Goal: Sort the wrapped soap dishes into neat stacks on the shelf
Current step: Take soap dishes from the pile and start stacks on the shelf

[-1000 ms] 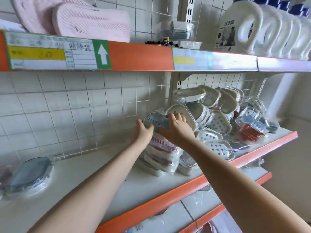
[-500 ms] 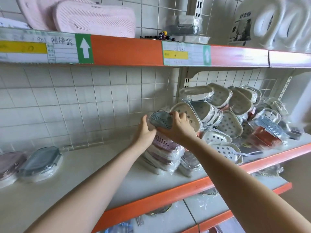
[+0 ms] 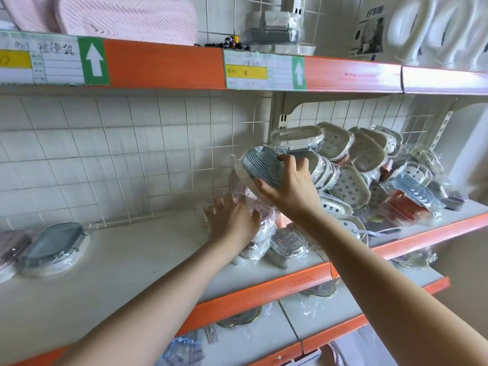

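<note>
My right hand (image 3: pixel 289 184) grips a wrapped grey-blue soap dish (image 3: pixel 260 165), lifted above a short stack of wrapped pink and white dishes (image 3: pixel 260 231) on the middle shelf (image 3: pixel 132 273). My left hand (image 3: pixel 232 221) rests with spread fingers on the left side of that stack. A jumbled pile of wrapped white, perforated, blue and red dishes (image 3: pixel 353 178) lies to the right. At the far left of the shelf sit a wrapped grey-blue dish (image 3: pixel 54 247) and a pink one (image 3: pixel 10 247) side by side.
An upper shelf with an orange edge (image 3: pixel 163 64) hangs close overhead, carrying pink mats (image 3: pixel 126 18) and white jugs (image 3: pixel 433 33). A wire grid backs the tiled wall (image 3: pixel 132 154). Lower shelves (image 3: pixel 250 339) hold more wrapped items.
My right hand has lifted the grey-blue dish up off the stack. My left hand has dropped from the dish's side down onto the pink stack. The camera has turned left.
</note>
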